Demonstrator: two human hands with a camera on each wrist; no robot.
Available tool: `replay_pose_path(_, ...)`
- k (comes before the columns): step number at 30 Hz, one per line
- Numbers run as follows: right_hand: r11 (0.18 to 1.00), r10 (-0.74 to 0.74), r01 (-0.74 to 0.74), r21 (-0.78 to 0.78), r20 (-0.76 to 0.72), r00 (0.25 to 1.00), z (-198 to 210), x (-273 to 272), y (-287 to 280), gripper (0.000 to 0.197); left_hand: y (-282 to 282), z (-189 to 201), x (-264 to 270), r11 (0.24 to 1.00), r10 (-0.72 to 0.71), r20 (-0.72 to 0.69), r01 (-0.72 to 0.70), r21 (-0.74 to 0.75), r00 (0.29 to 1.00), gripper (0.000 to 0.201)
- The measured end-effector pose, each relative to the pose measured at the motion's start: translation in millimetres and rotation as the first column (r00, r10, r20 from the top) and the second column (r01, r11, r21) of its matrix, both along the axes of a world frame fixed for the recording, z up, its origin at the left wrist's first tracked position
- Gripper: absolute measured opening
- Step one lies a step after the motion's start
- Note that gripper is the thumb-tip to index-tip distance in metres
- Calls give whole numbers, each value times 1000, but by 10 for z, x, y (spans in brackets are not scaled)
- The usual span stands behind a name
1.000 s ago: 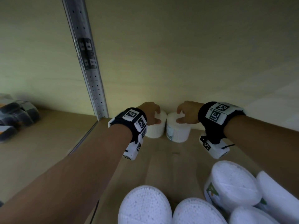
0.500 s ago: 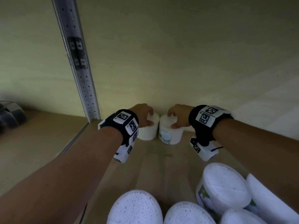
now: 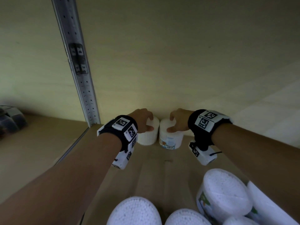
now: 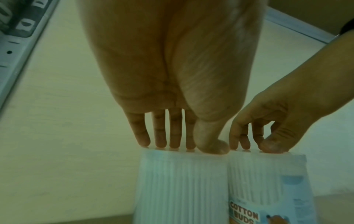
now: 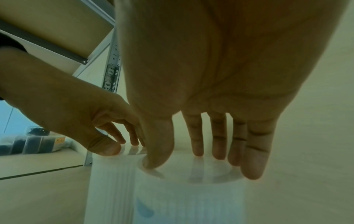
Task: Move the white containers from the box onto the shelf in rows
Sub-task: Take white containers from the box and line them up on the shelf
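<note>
Two white ribbed containers stand side by side at the back of the wooden shelf [image 3: 154, 169], against the rear wall. My left hand [image 3: 142, 121] rests its fingertips and thumb on the lid of the left container [image 3: 148, 136]. My right hand [image 3: 177, 121] does the same on the right container [image 3: 171, 141], which carries a blue label. The left wrist view shows the left hand [image 4: 178, 145] with its fingers pointing down, their tips on the left container [image 4: 182, 181]. In the right wrist view the right hand [image 5: 201, 160] touches the lid of the right container [image 5: 191, 197].
Several more white containers [image 3: 224, 194] fill the near foreground, low and to the right. A perforated metal upright [image 3: 78, 70] divides the shelf on the left. Dark packaged items [image 3: 9, 122] lie in the neighbouring bay. Bare shelf board lies between the foreground containers and the back pair.
Both hands have stayed on the two containers at the back wall. The right container's label now shows more at the front. My view has shifted slightly.
</note>
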State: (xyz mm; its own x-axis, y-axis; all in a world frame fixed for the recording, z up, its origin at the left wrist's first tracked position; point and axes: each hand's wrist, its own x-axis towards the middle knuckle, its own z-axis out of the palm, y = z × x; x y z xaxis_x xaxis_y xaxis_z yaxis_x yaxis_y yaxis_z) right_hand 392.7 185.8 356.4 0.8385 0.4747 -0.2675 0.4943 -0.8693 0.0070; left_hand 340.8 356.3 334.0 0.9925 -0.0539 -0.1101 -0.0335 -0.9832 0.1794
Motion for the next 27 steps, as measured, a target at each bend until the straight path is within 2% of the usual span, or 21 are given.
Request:
replay_pose_path(10, 999, 40, -40, -10, 2, 999, -16, 17, -13, 64, -4, -2, -2, 1000, 5, 3, -5, -10, 1000, 51)
replay_pose_path(16, 994, 106, -106, -11, -48, 993, 27, 29, -43, 61, -13, -5, -12, 1000, 8, 3, -8, -18, 1000, 51)
replay_pose_path(21, 996, 47, -50, 69, 40, 998, 60, 28, -47, 59, -11, -6, -19, 1000, 10, -7, -11, -21, 1000, 51)
replay_pose_path(23, 998, 23, -27, 54, 73, 997, 60, 9, -42, 59, -13, -3, -20, 1000, 8, -9, -8, -20, 1000, 51)
replay_pose_path(27, 1000, -1, 1, -16, 29, 1000, 10, -2, -26, 66, -7, 3, -18, 1000, 7, -5, -7, -18, 1000, 51)
